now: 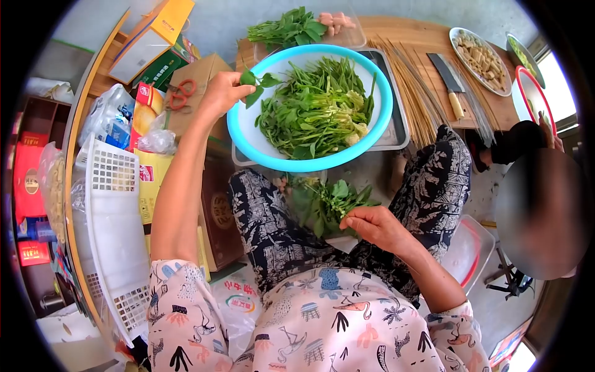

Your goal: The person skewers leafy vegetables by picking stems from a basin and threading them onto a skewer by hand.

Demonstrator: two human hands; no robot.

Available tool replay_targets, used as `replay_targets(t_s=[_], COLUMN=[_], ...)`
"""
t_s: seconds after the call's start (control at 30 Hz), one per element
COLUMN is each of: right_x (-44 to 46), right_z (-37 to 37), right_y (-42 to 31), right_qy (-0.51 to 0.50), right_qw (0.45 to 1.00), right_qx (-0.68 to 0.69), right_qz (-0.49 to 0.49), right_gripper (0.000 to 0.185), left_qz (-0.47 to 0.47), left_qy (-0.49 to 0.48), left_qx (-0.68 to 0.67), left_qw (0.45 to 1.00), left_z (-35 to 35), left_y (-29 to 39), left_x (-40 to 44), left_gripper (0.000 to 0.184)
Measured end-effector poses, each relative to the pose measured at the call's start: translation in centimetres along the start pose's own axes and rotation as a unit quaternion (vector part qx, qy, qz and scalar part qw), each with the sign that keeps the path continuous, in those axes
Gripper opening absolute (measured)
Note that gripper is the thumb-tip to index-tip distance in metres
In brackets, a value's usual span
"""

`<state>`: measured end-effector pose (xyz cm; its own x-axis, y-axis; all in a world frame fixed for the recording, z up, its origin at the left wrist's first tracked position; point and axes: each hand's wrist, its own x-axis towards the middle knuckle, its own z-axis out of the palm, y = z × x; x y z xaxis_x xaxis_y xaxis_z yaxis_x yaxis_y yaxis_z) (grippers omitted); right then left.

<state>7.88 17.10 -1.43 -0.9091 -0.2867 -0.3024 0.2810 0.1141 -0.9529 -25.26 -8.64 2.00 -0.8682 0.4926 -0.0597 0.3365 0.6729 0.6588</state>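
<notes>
Apparently greens are being sorted: the left hand (222, 94) pinches a sprig (254, 85) over the blue-rimmed basin (310, 165), probably needing release inside, while the right hand (373, 227) grips a leafy bunch (330, 201).

We see a light-brown wooden table (403, 26). At its back left we find a clear plastic tray (354, 41) with leafy greens and pinkish pieces. Nearer the front we make out a grey metal tray (396, 124), partly covered by a round white plastic basin with a bright blue rim (310, 165). Beside it, we see thin tan sticks (411, 93), then a dark-bladed cleaver with a pale wooden handle (456, 102). Farther right lies a white oval plate (506, 91) of chopped beige food.
</notes>
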Motion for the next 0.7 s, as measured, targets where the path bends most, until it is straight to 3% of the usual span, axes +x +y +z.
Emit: replay_targets(t_s=[0.1,0.2,0.27,0.33,0.47,0.7], right_x=[0.2,0.1,0.0,-0.1,-0.7,-0.9], right_z=[0.2,0.1,0.1,0.0,-0.2,-0.4], right_y=[0.9,0.3,0.8,0.8,0.1,0.5], right_qy=[0.004,-0.008,-0.003,-0.004,0.003,0.028], right_qw=[0.999,1.000,0.999,0.999,0.999,0.998], right_qx=[-0.016,-0.027,-0.030,-0.034,-0.042,-0.047], right_qz=[-0.036,-0.003,-0.013,-0.021,-0.001,-0.031], right_gripper=[0.020,0.018,0.018,0.018,0.018,0.018], left_qz=[-0.024,-0.069,-0.053,-0.020,-0.068,-0.010], left_qy=[-0.080,-0.232,-0.240,-0.149,-0.066,0.046], left_qx=[-0.142,-0.122,-0.060,0.017,-0.070,-0.048], left_qw=[0.986,0.963,0.967,0.988,0.993,0.998], left_z=[0.9,2.9,4.2,5.1,6.1,9.9], left_y=[3.1,3.4,2.6,1.7,1.5,3.4], left_x=[-1.7,-2.3,-2.2,-2.0,-0.9,2.1], left_gripper=[0.016,0.020,0.022,0.022,0.023,0.017])
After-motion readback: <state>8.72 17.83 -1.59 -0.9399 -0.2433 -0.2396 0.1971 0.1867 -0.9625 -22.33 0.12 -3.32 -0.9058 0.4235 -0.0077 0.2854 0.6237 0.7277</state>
